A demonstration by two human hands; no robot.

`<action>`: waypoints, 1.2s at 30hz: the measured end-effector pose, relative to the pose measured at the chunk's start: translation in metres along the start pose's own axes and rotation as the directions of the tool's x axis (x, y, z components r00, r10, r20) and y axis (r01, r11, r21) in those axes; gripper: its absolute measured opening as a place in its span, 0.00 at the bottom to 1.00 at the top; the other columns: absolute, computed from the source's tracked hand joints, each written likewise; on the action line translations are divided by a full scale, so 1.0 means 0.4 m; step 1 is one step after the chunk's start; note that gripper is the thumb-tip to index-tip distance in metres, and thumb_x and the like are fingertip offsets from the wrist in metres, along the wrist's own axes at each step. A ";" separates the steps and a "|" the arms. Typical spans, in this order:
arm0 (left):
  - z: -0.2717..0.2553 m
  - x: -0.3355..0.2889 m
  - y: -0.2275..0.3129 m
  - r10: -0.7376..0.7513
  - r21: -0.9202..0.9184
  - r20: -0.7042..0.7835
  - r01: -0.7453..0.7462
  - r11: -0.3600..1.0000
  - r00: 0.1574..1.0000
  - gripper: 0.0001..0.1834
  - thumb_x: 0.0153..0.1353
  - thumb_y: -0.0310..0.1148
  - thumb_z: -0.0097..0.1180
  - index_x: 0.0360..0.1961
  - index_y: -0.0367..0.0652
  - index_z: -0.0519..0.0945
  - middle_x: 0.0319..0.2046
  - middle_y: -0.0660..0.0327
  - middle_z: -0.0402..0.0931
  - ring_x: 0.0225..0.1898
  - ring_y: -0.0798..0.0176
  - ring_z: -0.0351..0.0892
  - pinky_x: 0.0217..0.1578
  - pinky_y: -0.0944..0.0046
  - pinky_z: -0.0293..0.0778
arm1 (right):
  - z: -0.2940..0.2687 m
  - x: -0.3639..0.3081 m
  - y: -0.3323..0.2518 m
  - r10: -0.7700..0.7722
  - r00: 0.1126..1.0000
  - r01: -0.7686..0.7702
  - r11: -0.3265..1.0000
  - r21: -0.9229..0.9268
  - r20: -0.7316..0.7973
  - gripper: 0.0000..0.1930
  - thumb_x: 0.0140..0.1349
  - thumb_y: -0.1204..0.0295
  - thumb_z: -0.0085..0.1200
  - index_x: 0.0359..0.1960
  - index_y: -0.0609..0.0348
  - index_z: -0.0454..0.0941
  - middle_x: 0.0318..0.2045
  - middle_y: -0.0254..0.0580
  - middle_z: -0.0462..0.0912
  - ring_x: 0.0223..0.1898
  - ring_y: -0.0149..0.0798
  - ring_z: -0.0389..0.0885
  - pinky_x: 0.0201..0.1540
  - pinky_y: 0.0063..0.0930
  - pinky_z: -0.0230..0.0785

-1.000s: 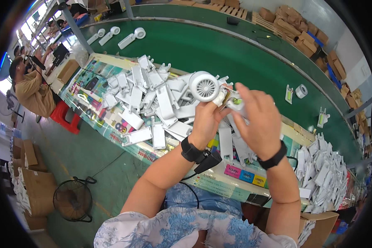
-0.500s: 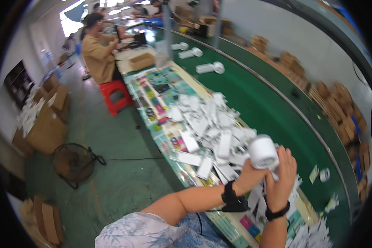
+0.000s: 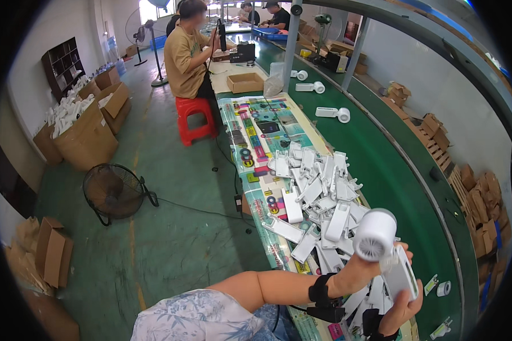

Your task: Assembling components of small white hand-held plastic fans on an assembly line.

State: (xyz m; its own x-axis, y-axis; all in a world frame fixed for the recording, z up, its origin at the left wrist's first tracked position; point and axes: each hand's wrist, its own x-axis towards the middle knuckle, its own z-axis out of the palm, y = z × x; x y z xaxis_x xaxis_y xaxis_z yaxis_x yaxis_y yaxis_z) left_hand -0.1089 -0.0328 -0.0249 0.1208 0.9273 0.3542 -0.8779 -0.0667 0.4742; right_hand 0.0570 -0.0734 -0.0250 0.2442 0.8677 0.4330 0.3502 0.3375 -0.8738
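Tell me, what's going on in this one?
A person's left hand holds a white device near its round, grilled head, while the right hand grips its flat handle. A pile of loose white parts lies on the table beside them. Three similar devices rest on the green belt, and a co-worker sits further along.

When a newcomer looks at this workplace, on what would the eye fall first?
Probably the white parts heaped on the printed table, right of centre. At lower right, the left hand and right hand hold a white round-headed device. Then comes the red stool beneath a seated co-worker, upper left.
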 end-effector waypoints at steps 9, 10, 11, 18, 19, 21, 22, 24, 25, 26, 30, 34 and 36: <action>-0.018 0.042 0.010 0.019 0.628 0.143 -0.106 0.771 0.990 0.19 0.50 0.25 0.53 0.47 0.41 0.71 0.42 0.54 0.74 0.46 0.58 0.74 0.48 0.61 0.68 | 0.027 0.084 0.008 -0.357 0.914 0.377 0.923 -0.081 0.190 0.17 0.46 0.61 0.54 0.13 0.61 0.64 0.13 0.43 0.62 0.16 0.41 0.61 0.19 0.33 0.50; -0.022 0.059 -0.001 -0.075 0.405 -0.028 0.079 0.911 0.997 0.17 0.57 0.30 0.51 0.48 0.37 0.70 0.42 0.54 0.74 0.44 0.58 0.75 0.48 0.59 0.70 | 0.026 0.096 -0.020 -0.292 0.919 0.320 0.945 -0.070 0.265 0.16 0.48 0.61 0.56 0.18 0.61 0.68 0.14 0.43 0.65 0.17 0.42 0.63 0.21 0.33 0.54; 0.014 0.100 0.000 -0.065 0.309 -0.026 0.070 0.949 0.998 0.19 0.59 0.33 0.50 0.49 0.34 0.67 0.43 0.53 0.74 0.44 0.57 0.75 0.48 0.57 0.70 | 0.012 0.109 -0.045 -0.139 0.946 0.176 0.979 -0.104 0.293 0.15 0.49 0.60 0.56 0.23 0.61 0.71 0.17 0.44 0.68 0.19 0.43 0.66 0.23 0.33 0.58; 0.044 0.488 -0.173 -0.451 0.922 0.208 -0.020 0.386 0.868 0.17 0.53 0.32 0.52 0.43 0.34 0.73 0.34 0.58 0.76 0.37 0.67 0.76 0.39 0.67 0.72 | -0.349 0.262 0.086 0.245 0.938 0.031 0.646 -0.763 0.245 0.14 0.52 0.59 0.54 0.28 0.58 0.78 0.29 0.44 0.79 0.32 0.47 0.77 0.35 0.35 0.69; 0.032 0.544 -0.181 -0.340 0.977 0.212 -0.210 0.043 0.916 0.20 0.49 0.34 0.55 0.42 0.33 0.73 0.34 0.55 0.77 0.35 0.62 0.77 0.39 0.65 0.72 | -0.382 0.306 0.127 0.342 0.926 -0.048 0.529 -0.847 0.162 0.15 0.52 0.57 0.51 0.27 0.58 0.78 0.26 0.46 0.79 0.30 0.48 0.77 0.33 0.38 0.69; -0.048 0.636 -0.231 -0.288 0.937 0.250 -0.305 -0.168 0.925 0.22 0.44 0.35 0.57 0.39 0.32 0.73 0.29 0.49 0.77 0.33 0.49 0.77 0.37 0.59 0.72 | -0.435 0.368 0.267 0.400 0.916 -0.095 0.269 -0.958 0.021 0.20 0.53 0.54 0.49 0.27 0.62 0.77 0.27 0.53 0.79 0.32 0.54 0.78 0.35 0.43 0.69; -0.100 0.671 -0.262 -0.298 0.887 0.200 -0.302 -0.349 0.933 0.18 0.43 0.34 0.55 0.37 0.35 0.75 0.31 0.49 0.78 0.35 0.48 0.77 0.37 0.56 0.73 | -0.436 0.393 0.328 0.495 0.869 -0.110 0.160 -0.981 -0.017 0.24 0.54 0.52 0.47 0.31 0.66 0.76 0.30 0.59 0.79 0.35 0.56 0.77 0.39 0.44 0.70; -0.124 0.653 -0.357 -0.368 0.851 0.016 -0.206 -0.483 0.930 0.13 0.43 0.33 0.53 0.31 0.39 0.78 0.32 0.48 0.77 0.35 0.49 0.78 0.36 0.55 0.74 | -0.509 0.378 0.538 0.495 0.868 -0.137 0.168 -0.976 -0.037 0.35 0.54 0.43 0.44 0.47 0.68 0.69 0.44 0.65 0.74 0.47 0.58 0.72 0.50 0.41 0.66; -0.159 0.645 -0.427 -0.356 0.828 0.008 -0.206 -0.522 0.934 0.11 0.43 0.33 0.52 0.29 0.42 0.80 0.32 0.50 0.78 0.35 0.51 0.79 0.36 0.55 0.75 | -0.535 0.371 0.622 0.545 0.837 -0.163 0.183 -0.970 -0.038 0.38 0.53 0.41 0.44 0.52 0.67 0.65 0.47 0.64 0.72 0.50 0.58 0.70 0.52 0.41 0.64; -0.181 0.644 -0.492 -0.357 0.806 0.001 -0.212 -0.553 0.934 0.11 0.44 0.33 0.52 0.30 0.43 0.80 0.33 0.52 0.79 0.36 0.53 0.79 0.36 0.56 0.75 | -0.579 0.347 0.709 0.334 0.933 0.057 0.242 -0.969 0.138 0.40 0.52 0.42 0.46 0.55 0.68 0.62 0.47 0.63 0.72 0.50 0.58 0.71 0.52 0.41 0.64; -0.245 0.694 -0.567 -0.135 0.863 -0.064 -0.013 -0.505 0.989 0.13 0.47 0.33 0.56 0.36 0.42 0.76 0.29 0.55 0.79 0.33 0.56 0.81 0.31 0.59 0.76 | -0.435 0.403 0.499 0.495 0.855 -0.310 0.248 -0.918 -0.155 0.31 0.43 0.61 0.62 0.44 0.65 0.61 0.37 0.63 0.76 0.41 0.60 0.74 0.47 0.42 0.66; -0.237 0.691 -0.529 -0.177 0.769 -0.208 0.049 -0.638 0.962 0.18 0.47 0.35 0.57 0.40 0.40 0.73 0.37 0.52 0.76 0.41 0.53 0.76 0.41 0.50 0.67 | -0.446 0.421 0.530 0.701 0.678 -0.639 0.410 -0.651 -0.224 0.26 0.42 0.69 0.59 0.42 0.59 0.60 0.27 0.46 0.74 0.19 0.42 0.75 0.19 0.33 0.70; -0.188 0.666 -0.498 -0.122 0.698 -0.091 -0.024 -0.715 0.988 0.21 0.47 0.37 0.58 0.41 0.38 0.73 0.41 0.51 0.73 0.46 0.54 0.73 0.45 0.48 0.60 | -0.498 0.430 0.552 0.716 0.657 -0.707 0.477 -0.522 -0.235 0.18 0.45 0.70 0.57 0.38 0.56 0.64 0.21 0.36 0.71 0.13 0.30 0.67 0.10 0.24 0.60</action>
State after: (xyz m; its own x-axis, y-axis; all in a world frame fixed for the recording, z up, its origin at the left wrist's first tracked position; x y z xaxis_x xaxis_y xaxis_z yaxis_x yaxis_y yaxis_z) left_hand 0.0630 0.2553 -0.0857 0.1840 0.9583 0.2185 0.9488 -0.2313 0.2152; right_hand 0.3566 0.0777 -0.0993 0.6235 0.7263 -0.2894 0.4667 -0.6428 -0.6075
